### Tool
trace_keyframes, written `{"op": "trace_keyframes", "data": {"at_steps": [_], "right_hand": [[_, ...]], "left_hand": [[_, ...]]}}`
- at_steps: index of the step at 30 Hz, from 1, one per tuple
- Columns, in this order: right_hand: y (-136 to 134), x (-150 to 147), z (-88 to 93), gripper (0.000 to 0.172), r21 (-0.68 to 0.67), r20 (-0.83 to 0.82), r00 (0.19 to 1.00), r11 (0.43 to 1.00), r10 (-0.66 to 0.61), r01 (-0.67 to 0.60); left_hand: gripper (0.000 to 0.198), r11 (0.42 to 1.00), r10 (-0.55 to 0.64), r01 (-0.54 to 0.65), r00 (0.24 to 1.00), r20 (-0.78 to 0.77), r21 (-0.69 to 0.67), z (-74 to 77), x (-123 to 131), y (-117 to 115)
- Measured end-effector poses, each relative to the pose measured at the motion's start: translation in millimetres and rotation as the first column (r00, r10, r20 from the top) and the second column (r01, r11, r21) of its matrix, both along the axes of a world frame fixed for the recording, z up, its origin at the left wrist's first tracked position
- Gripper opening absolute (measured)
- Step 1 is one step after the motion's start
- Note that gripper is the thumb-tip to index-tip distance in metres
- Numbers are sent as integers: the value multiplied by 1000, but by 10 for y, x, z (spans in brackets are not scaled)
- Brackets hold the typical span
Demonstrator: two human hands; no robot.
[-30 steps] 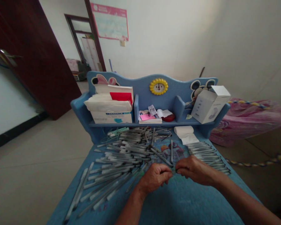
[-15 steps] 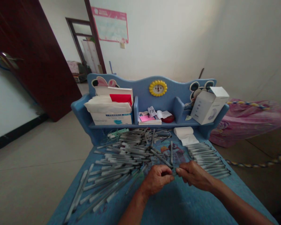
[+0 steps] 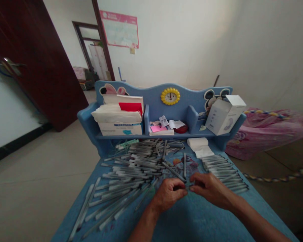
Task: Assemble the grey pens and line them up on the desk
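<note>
Pens (image 3: 141,165) are mostly strewn loose at the surface's (image 3: 189,223) left, fewer lined up at right; much seems unarranged. Left hand (image 3: 168,194) and right hand (image 3: 210,189) are curled; how far either grip is closed, and on what, cannot be told.

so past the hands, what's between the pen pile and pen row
Head view: two loose pens on the printed tabletop, with a paper roll farther back.

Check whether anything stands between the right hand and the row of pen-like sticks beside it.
Nothing visible stands between the right hand and the row of pen-like sticks; the hand hides some of their ends, so contact cannot be told. The white paper roll lies beyond the row, out of the way.
</note>
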State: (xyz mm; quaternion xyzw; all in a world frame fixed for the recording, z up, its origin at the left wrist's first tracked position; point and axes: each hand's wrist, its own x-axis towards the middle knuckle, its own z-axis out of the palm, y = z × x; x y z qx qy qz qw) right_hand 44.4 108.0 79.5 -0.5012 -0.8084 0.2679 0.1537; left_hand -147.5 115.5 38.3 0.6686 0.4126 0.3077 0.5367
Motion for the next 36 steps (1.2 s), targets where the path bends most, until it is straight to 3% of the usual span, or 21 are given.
{"op": "trace_keyframes", "data": {"at_steps": [2, 6, 10, 15, 19, 23, 28, 31, 36], "right_hand": [[-4, -7, 22, 18, -9, -16, 1000, 1000, 23, -24], [-14, -31, 41, 38, 22, 74, 997, 1000, -22, 21], [-25, -32, 23, 23, -2, 10, 1000, 1000, -22, 22], [-42, -28, 7, 35, -27, 24, 999, 999, -39, 40], [-51, -32, -6, 17, -14, -24, 999, 999, -42, 41], [-54, -22, -24, 32, -6, 21, 999, 999, -49, 50], [-81, -23, -54, 24, 10, 1, 999, 999, -52, 52], [-85, -37, -130, 32, -30, -28, 994, 994, -102, 101], [-65, -50, -300, 37, -215, -148, 957, 953, -249, 214]], "left_hand": [[10, 1000, 3, -3, 1000, -4, -4, 4, 5, -1], [9, 1000, 6, -6, 1000, 15, -13, 4, 8, -2], [10, 1000, 11, -10, 999, 35, -27, 0, 6, -6], [9, 999, 16, -14, 999, 52, -37, -14, 23, -20], [7, 1000, 4, -4, 999, 32, -7, -13, 33, -25], [6, 999, -20, 20, 1000, -2, 27, -16, 46, -35], [7, 999, -32, 32, 999, -7, 23, -23, 54, -40], [5, 996, -8, 14, 998, -65, 90, -29, 62, -34], [6, 938, 79, -12, 980, -181, 346, -52, 116, -53]]}}
